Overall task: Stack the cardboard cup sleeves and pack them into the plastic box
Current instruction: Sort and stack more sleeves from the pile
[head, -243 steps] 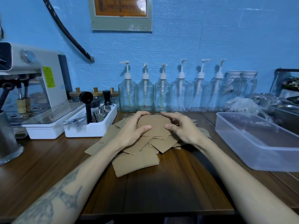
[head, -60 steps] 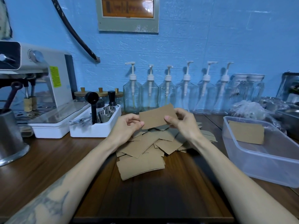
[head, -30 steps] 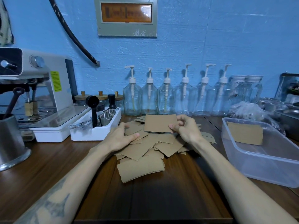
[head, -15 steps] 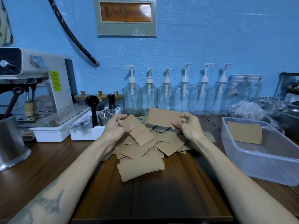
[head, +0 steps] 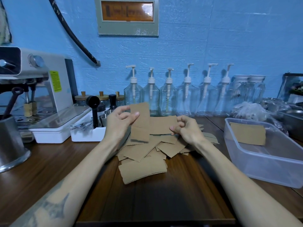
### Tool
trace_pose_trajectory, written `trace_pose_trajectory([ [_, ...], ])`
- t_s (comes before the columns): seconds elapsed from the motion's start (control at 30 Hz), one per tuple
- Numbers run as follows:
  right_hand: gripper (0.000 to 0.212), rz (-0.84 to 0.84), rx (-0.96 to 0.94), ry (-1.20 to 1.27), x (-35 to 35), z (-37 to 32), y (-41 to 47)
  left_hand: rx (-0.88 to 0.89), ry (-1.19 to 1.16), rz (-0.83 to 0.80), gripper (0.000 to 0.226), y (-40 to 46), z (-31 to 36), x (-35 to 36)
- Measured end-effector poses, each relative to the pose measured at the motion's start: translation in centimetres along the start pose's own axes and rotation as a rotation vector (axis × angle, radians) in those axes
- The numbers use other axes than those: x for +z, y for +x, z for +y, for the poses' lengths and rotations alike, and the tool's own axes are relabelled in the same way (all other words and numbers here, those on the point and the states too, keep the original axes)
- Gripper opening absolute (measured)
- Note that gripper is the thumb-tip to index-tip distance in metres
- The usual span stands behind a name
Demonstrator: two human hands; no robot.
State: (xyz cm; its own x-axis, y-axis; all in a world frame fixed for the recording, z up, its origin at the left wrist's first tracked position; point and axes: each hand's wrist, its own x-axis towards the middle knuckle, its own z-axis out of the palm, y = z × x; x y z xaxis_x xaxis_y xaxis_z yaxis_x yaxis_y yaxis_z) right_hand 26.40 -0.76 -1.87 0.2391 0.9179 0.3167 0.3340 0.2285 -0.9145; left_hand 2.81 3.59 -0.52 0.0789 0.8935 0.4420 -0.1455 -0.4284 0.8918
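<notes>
Head view: my left hand (head: 120, 122) just lifted a second sleeve (head: 140, 123) upright; right hand (head: 186, 127) still pinches its sleeve (head: 162, 125). Next I stack them for the box (head: 268, 163).

Matt brown corrugated cardboard is making up the sleeves (head: 144, 154) at frame centre, their cut edges showing rough fluting. The table (head: 49, 161) under them is showing dark wood grain with a soft sheen. At right, the box (head: 268, 167) is looking like frosted, translucent plastic, smooth-walled. Clear glass bottles (head: 168, 99) with white plastic pumps are glinting along the back. At far left a pot (head: 9, 141) of brushed metal is reflecting dully, beside a glossy white plastic tray (head: 86, 135). The blue wall (head: 213, 38) is looking rough and textured.
</notes>
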Motion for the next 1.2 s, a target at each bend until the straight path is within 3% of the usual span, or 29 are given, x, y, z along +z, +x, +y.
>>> trace_pose_trajectory([
  [0.13, 0.019, 0.009, -0.001, -0.049, -0.1, 0.5, 0.3, 0.096, 0.314, -0.219, 0.044, 0.0, -1.5, 0.5],
  [0.33, 0.023, -0.044, 0.004, -0.049, -0.2, 0.6, 0.4, 0.177, 0.545, -0.386, 0.055, 0.5, -3.0, 0.1],
  [0.6, 0.042, -0.228, -0.010, -0.046, -0.2, -0.1, -0.5, 0.178, 0.633, -0.276, 0.068, 0.8, -3.9, 0.0],
  [0.8, 0.058, -0.250, 0.007, -0.041, -0.6, -0.1, -0.5, 0.208, 0.706, -0.324, 0.036, 1.0, -4.2, 0.3],
  [0.93, 0.034, -0.173, -0.057, -0.001, -0.5, -0.4, -0.7, 0.258, 0.701, -0.314, 0.034, 0.9, -3.7, 0.4],
  [1.1, 0.020, -0.145, -0.086, -0.065, -0.1, 0.4, -0.5, 0.267, 0.728, -0.328, 0.045, 0.9, -3.9, 0.3],
  [1.2, 0.025, -0.163, -0.077, -0.099, -0.3, 0.4, -0.4, 0.227, 0.749, -0.366, 0.047, 0.9, -4.2, 0.2],
])
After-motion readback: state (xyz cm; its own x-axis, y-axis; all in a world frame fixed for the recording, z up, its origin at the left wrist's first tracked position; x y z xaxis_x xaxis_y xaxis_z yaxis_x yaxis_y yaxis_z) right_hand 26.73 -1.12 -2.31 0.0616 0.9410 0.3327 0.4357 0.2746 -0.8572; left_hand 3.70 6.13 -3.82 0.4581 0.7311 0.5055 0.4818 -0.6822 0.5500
